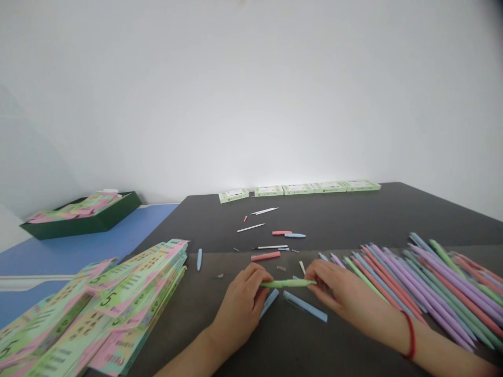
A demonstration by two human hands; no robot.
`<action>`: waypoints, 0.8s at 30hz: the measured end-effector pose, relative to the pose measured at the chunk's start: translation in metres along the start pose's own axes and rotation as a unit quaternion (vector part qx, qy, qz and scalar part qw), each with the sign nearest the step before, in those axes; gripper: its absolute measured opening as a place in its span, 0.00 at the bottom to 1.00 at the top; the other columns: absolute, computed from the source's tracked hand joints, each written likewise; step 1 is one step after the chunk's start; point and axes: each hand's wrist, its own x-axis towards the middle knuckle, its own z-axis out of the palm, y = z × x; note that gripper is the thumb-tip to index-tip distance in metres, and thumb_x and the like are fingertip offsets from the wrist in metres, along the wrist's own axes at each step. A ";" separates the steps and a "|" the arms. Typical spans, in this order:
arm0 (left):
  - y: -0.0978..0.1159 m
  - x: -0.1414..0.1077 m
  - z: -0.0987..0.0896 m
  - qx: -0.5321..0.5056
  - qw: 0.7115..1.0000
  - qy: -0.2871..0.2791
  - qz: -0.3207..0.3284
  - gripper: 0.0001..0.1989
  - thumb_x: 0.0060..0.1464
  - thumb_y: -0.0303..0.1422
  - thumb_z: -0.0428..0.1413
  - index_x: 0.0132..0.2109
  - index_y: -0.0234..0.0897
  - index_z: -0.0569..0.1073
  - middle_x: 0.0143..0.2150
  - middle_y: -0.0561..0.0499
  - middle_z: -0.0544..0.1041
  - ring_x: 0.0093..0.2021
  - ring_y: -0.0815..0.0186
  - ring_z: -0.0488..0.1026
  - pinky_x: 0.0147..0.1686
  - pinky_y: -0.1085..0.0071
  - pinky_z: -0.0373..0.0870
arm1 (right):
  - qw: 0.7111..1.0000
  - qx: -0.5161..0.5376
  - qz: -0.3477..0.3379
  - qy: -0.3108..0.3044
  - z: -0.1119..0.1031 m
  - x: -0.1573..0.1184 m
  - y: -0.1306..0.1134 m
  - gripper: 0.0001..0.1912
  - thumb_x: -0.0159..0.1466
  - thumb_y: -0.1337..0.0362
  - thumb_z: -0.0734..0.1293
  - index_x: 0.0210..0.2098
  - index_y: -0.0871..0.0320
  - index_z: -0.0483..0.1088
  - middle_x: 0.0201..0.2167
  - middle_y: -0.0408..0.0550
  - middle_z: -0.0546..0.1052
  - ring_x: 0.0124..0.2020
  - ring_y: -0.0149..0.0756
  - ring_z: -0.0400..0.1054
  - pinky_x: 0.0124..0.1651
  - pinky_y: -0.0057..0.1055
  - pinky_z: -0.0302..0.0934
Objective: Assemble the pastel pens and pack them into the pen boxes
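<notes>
I pinch the green pen [295, 283] by its ends between my left hand [241, 302] and right hand [341, 289], near centre, seemingly joined, while a blue barrel [305, 306] and, farther, white refills [272, 246] lie separate.

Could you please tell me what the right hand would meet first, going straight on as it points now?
The right hand would probably meet the small white piece just ahead, though the hand's height above the table is unclear.
</notes>
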 end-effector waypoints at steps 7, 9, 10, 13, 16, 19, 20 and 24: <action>0.002 -0.001 -0.002 -0.101 0.990 0.057 -0.081 0.10 0.50 0.23 0.56 0.40 0.39 0.68 0.36 0.55 0.75 0.37 0.68 0.72 0.40 0.71 0.68 | 0.998 0.044 0.032 -0.001 0.002 -0.001 0.004 0.05 0.64 0.68 0.59 0.32 0.56 0.63 0.27 0.41 0.68 0.27 0.32 0.62 0.30 0.27 0.54; 0.003 -0.001 -0.003 -0.124 0.986 0.070 -0.087 0.13 0.50 0.23 0.57 0.42 0.40 0.66 0.36 0.56 0.75 0.37 0.68 0.73 0.40 0.71 0.68 | 0.997 0.060 0.040 -0.002 0.004 -0.001 0.007 0.05 0.64 0.67 0.59 0.31 0.56 0.63 0.26 0.41 0.67 0.27 0.32 0.61 0.29 0.27 0.54; 0.004 -0.002 -0.004 -0.131 0.985 0.076 -0.085 0.14 0.50 0.23 0.57 0.43 0.40 0.66 0.36 0.56 0.76 0.36 0.68 0.73 0.40 0.71 0.68 | 0.997 0.069 0.044 -0.002 0.004 -0.001 0.008 0.06 0.64 0.66 0.59 0.31 0.56 0.63 0.26 0.41 0.68 0.27 0.32 0.61 0.29 0.27 0.54; 0.007 -0.003 -0.005 -0.153 0.982 0.085 -0.077 0.17 0.49 0.24 0.58 0.46 0.40 0.65 0.35 0.56 0.76 0.36 0.68 0.74 0.40 0.70 0.69 | 0.993 0.104 0.057 -0.009 0.007 0.000 0.013 0.06 0.64 0.64 0.59 0.32 0.56 0.63 0.27 0.42 0.68 0.28 0.33 0.62 0.29 0.27 0.55; 0.008 -0.004 -0.003 -0.197 0.973 0.094 -0.074 0.20 0.48 0.24 0.59 0.47 0.41 0.63 0.40 0.54 0.75 0.36 0.68 0.74 0.39 0.70 0.70 | 0.986 0.147 0.076 -0.027 0.010 0.001 0.015 0.06 0.64 0.62 0.59 0.31 0.55 0.63 0.26 0.41 0.67 0.28 0.33 0.61 0.29 0.27 0.55; 0.008 -0.006 -0.001 -0.234 0.964 0.103 -0.069 0.14 0.49 0.25 0.59 0.43 0.40 0.66 0.42 0.52 0.73 0.37 0.68 0.73 0.37 0.71 0.70 | 0.970 0.214 0.098 -0.055 0.015 0.003 0.016 0.07 0.64 0.61 0.58 0.32 0.56 0.63 0.25 0.40 0.65 0.26 0.31 0.60 0.28 0.26 0.56; 0.009 -0.006 -0.001 -0.238 0.964 0.101 -0.059 0.10 0.51 0.26 0.58 0.40 0.39 0.67 0.40 0.52 0.73 0.37 0.68 0.73 0.38 0.72 0.70 | 0.964 0.239 0.103 -0.064 0.017 0.003 0.016 0.07 0.64 0.61 0.59 0.32 0.56 0.63 0.25 0.39 0.65 0.25 0.31 0.60 0.28 0.26 0.56; 0.014 -0.008 0.000 -0.245 0.965 0.089 -0.024 0.04 0.52 0.27 0.58 0.35 0.38 0.70 0.35 0.53 0.73 0.36 0.68 0.71 0.38 0.72 0.67 | 0.937 0.323 0.107 -0.084 0.019 0.004 0.014 0.09 0.64 0.58 0.60 0.33 0.57 0.64 0.27 0.40 0.65 0.27 0.30 0.61 0.30 0.26 0.58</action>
